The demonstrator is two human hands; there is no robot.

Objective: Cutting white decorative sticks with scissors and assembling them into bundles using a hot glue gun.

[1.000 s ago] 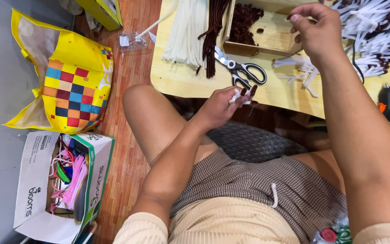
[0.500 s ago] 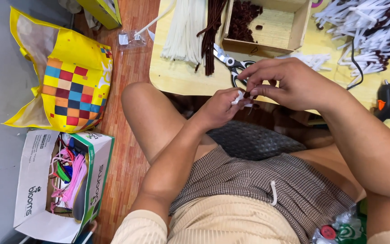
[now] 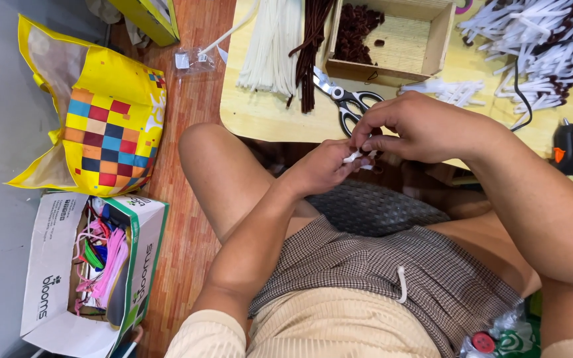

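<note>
My left hand (image 3: 323,167) and my right hand (image 3: 419,126) meet just in front of the low table's near edge, above my lap. Both pinch the same small white pipe-cleaner piece (image 3: 355,158), its ends sticking out between the fingertips. Black-handled scissors (image 3: 347,103) lie on the light wooden table (image 3: 260,113) just beyond my hands. A bundle of long white pipe cleaners (image 3: 272,46) and a dark brown bundle (image 3: 310,50) lie at the table's left end.
An open wooden box (image 3: 392,40) holds small brown pieces. Cut white and brown pieces (image 3: 538,46) are piled at the right, with a black glue gun (image 3: 568,147) near them. On the floor stand a yellow chequered bag (image 3: 107,119) and an open white carton (image 3: 94,265) of coloured pipe cleaners.
My right hand came back from the wooden box down to my left hand. Both hands now work the white piece together.
</note>
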